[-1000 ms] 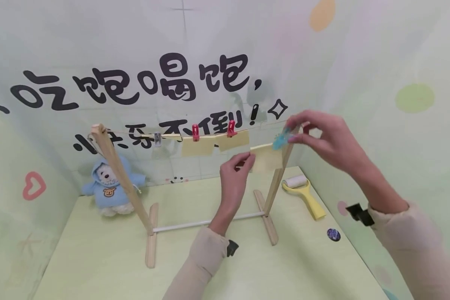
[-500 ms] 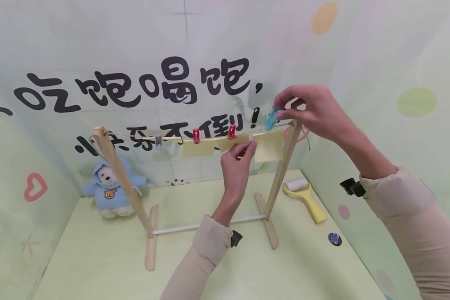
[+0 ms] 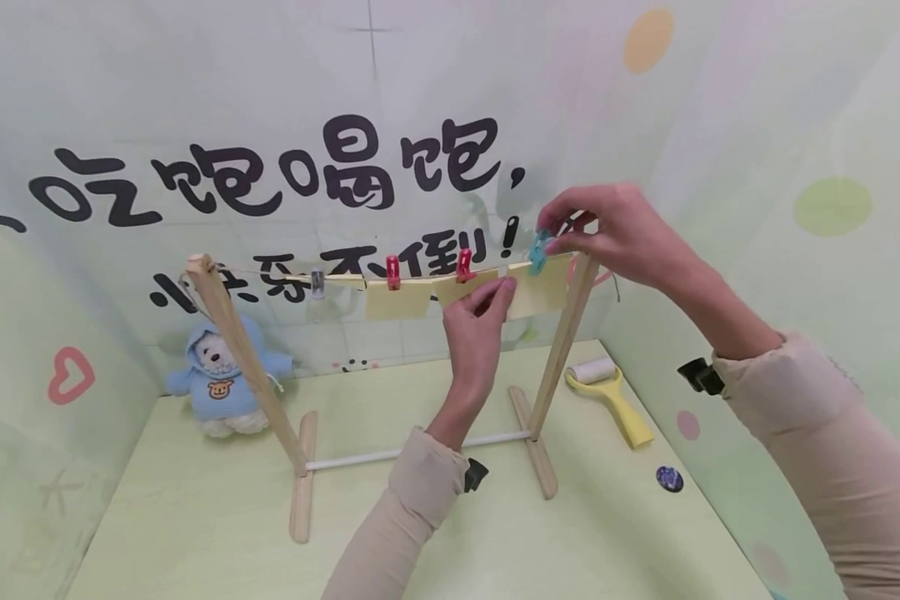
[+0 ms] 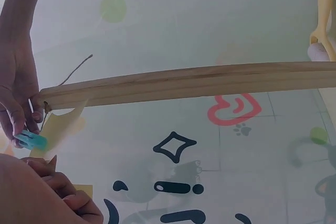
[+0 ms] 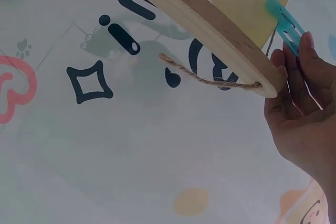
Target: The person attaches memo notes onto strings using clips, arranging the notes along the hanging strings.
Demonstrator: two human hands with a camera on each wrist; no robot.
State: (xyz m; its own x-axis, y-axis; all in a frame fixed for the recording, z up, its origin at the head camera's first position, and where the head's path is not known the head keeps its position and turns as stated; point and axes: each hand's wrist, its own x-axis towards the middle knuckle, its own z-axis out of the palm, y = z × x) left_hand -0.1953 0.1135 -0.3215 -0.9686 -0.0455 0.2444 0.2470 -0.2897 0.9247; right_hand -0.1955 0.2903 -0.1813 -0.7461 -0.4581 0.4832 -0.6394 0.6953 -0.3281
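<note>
A yellow sheet of paper (image 3: 537, 292) hangs at the right end of a string tied across a wooden frame (image 3: 562, 350). My left hand (image 3: 471, 337) pinches its upper left corner between thumb and fingers. My right hand (image 3: 607, 229) pinches a blue clothespin (image 3: 539, 252), whose lower end sits over the paper's top edge at the string. In the right wrist view the clothespin (image 5: 285, 23) overlaps the paper's edge (image 5: 247, 3). Two red clothespins (image 3: 393, 272) and a grey one (image 3: 317, 282) grip other yellow papers (image 3: 397, 300) along the string to the left.
A yellow-handled lint roller (image 3: 617, 400) and a dark round badge (image 3: 670, 478) lie on the right of the table (image 3: 390, 533). A plush toy in a blue hoodie (image 3: 225, 379) sits behind the left post. A white bar (image 3: 352, 457) joins the frame's feet.
Both hands have brought the paper up to the string. The blue clothespin has moved left, turned downward and come down onto the paper's top edge.
</note>
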